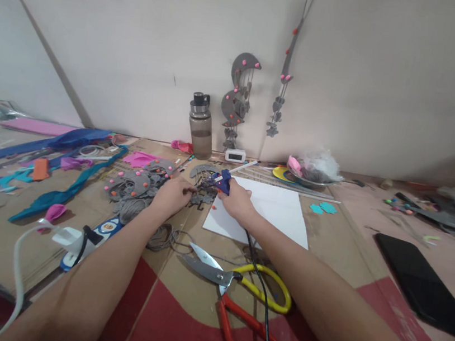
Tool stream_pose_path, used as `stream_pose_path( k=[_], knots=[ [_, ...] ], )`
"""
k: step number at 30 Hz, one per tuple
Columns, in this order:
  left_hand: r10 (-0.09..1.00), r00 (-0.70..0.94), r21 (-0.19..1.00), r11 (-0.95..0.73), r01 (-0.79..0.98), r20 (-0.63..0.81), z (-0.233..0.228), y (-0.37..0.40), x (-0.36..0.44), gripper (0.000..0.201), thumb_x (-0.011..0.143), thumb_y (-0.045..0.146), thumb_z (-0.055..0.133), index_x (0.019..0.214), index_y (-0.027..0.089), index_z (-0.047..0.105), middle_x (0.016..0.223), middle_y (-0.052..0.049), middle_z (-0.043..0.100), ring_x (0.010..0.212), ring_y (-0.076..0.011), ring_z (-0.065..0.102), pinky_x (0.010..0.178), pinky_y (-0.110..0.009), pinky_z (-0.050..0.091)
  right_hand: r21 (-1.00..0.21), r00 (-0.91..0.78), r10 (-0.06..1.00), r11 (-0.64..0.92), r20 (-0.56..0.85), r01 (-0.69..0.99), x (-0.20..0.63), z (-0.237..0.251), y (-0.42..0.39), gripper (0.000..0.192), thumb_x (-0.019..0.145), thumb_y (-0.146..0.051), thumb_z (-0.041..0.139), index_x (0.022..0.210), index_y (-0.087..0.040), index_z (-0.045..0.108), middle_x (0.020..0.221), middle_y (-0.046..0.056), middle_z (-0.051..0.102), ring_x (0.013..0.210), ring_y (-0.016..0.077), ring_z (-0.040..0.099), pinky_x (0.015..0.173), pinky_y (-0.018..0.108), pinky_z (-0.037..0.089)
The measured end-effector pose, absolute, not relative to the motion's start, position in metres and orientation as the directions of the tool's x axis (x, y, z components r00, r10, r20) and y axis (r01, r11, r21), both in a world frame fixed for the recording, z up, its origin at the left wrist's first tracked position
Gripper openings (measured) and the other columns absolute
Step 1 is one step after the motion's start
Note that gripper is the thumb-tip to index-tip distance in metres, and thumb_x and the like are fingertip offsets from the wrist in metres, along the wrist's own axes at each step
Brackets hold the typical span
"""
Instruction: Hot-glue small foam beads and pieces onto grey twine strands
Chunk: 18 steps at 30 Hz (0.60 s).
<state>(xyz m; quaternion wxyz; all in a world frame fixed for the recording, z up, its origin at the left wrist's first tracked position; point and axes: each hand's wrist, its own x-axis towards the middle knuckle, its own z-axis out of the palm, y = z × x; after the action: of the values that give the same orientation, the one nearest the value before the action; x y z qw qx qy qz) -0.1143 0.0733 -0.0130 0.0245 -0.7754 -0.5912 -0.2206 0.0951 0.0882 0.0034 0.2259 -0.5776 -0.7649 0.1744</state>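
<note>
My left hand [171, 195] rests left of my right hand [236, 201], which holds the glue gun [221, 181] over the felt pieces [203, 190]. The paper sheet [272, 216] lies right of them, scissors [236, 290] nearer me, water bottle [200, 124] behind, phone [418, 285] far right.

Right hand [237, 200] grips glue gun [222, 181] over grey cutouts [204, 194].

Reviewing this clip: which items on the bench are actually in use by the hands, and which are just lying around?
In use:
- blue glue gun, gripped in the right hand
- grey felt pieces, under the left hand fingers
- white sheet beneath the right hand

Lying about:
- scissors
- water bottle
- black phone
- blue fabric strips
- bowl of feathers
</note>
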Motion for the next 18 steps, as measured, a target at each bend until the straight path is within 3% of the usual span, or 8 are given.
stream_pose_path(
  k=[18],
  knots=[
    [0.905,0.207,0.231,-0.306,0.923,0.372,-0.0113,0.072,-0.113,0.032,0.074,0.016,0.047,0.091,0.022,0.073,0.096,-0.003,0.069,0.093,-0.0181,0.061,0.089,-0.027,0.046,-0.52,-0.236,0.959,0.282,0.154,0.806,0.0942,0.0038,0.0876,0.025,0.081,-0.03,0.049,0.103,-0.019,0.047,0.1,0.009,0.066,0.099,0.0261,0.058,0.086,0.038,0.029]
  ],
)
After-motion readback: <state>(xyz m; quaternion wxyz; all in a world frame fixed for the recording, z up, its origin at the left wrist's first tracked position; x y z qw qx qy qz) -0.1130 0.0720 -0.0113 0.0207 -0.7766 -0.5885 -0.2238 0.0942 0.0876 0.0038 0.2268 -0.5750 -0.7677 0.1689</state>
